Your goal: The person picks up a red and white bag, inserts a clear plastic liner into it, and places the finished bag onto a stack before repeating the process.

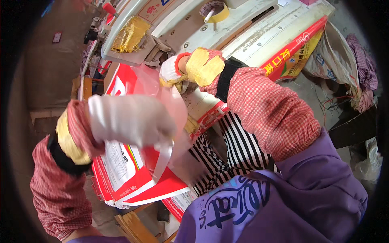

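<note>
My left hand (133,119), in a white glove blurred by motion, is closed on a sheet of clear plastic film (163,158). The film hangs in front of a stack of red and white printed bags (139,192) at my left knee. Farther off, my right hand (173,71), in a white glove with a red cuff, is beside the pale sewing machine (182,34). Its fingers are curled, and what they hold is hidden. More of the film lies between the two hands.
A roll of yellow tape (221,15) rests on the machine's body, and a gold cloth patch (131,34) is on its end. A red and yellow printed strip (283,60) covers the table's front edge. White sacks (332,56) stand at the right. A wooden stool (133,227) is below the stack.
</note>
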### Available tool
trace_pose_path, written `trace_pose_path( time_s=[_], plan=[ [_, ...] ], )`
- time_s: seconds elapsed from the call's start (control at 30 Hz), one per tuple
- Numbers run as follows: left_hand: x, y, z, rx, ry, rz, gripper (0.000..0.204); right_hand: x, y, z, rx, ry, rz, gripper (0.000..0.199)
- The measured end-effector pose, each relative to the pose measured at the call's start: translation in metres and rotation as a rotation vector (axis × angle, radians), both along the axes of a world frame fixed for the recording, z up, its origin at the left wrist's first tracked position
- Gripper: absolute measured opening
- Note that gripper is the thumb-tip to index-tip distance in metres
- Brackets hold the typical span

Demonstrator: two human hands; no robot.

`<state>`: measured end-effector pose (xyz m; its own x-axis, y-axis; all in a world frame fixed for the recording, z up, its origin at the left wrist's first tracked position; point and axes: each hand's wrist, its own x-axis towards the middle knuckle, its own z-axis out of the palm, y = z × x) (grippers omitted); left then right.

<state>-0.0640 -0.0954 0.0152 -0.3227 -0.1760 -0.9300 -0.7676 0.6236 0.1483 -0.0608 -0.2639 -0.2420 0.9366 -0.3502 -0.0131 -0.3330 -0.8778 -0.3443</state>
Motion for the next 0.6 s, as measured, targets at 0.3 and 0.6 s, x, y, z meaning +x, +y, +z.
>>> trace_pose_path(
  time_s=[0.3,0.6],
  plan=[
    [0.067,0.062,0.022,-0.158,-0.631,-0.18,0.034,-0.037,0.101,0.066,-0.013,-0.173,-0.481,0.018],
    [-0.011,0.126,-0.051,-0.074,0.218,-0.471,0.004,-0.029,0.206,0.065,-0.295,-0.272,-0.492,0.01]
  ],
)
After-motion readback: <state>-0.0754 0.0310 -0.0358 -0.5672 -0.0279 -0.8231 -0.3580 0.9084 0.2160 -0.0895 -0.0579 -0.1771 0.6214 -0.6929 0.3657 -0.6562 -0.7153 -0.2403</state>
